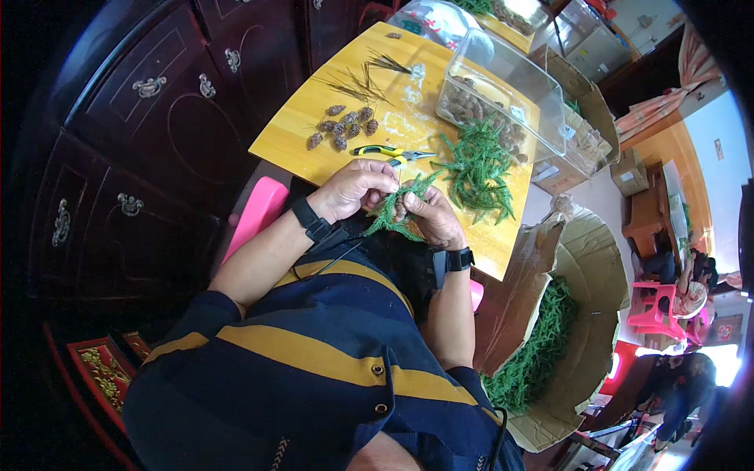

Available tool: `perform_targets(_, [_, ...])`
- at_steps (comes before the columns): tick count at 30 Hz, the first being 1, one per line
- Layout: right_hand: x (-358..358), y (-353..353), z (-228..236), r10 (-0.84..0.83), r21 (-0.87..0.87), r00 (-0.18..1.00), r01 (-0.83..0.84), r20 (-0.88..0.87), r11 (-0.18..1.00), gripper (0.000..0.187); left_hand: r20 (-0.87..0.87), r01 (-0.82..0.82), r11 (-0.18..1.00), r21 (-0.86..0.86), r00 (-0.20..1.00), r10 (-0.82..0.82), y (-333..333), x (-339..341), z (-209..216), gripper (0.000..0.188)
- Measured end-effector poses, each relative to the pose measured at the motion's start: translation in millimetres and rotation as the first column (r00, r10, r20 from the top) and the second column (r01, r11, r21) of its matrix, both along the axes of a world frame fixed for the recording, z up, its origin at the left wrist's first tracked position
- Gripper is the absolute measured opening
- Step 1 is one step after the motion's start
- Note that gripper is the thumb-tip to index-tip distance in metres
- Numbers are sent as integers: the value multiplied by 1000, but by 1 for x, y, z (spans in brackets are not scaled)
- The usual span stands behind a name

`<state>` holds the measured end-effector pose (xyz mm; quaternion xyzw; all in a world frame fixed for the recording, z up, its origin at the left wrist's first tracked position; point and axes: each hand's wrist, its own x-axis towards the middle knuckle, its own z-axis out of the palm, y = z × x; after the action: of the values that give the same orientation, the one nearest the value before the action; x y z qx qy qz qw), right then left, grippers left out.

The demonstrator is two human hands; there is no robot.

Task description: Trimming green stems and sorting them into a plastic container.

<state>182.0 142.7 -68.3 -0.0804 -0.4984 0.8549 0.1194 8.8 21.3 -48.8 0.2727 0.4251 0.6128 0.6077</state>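
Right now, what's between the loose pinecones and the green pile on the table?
Pliers lie between the loose pinecones and the green pile; head view.

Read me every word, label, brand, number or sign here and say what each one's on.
Nothing is clear enough to quote.
Clear plastic bin: pale patch, possibly a label; too small to read.
Small wall panel: too small and blurred to read.
Pliers: no readable lettering.
Green sprig: no lettering visible.

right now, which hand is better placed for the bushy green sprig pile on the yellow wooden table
Probably the right hand, nearer the green pile; the left hand sits farther off. Both are at a feathery green sprig.
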Motion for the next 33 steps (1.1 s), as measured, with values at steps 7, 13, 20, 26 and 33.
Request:
perform_targets(7, [-1,-3,0,-69,53,996,66,58,996,23,-110,-77,997,-12,991,75,0,-2,7,3])
perform_targets(13, [-8,-8,0,-266,300,953,215,142,929,17,-494,-354,855,379,704,511,1,6,0,6])
perform_targets(20, [-11,-8,-3,-313,393,941,243,124,887,17,-721,-246,863,442,474,505,2,11,1,9])
perform_targets(26, [-11,-9,-1,-331,401,934,253,135,880,17,-630,-279,896,344,639,441,5,9,-8,10])
perform_targets(33, [-10,-8,-4,-303,430,944,221,131,875,18,-688,-257,912,319,599,410,4,8,-1,12])
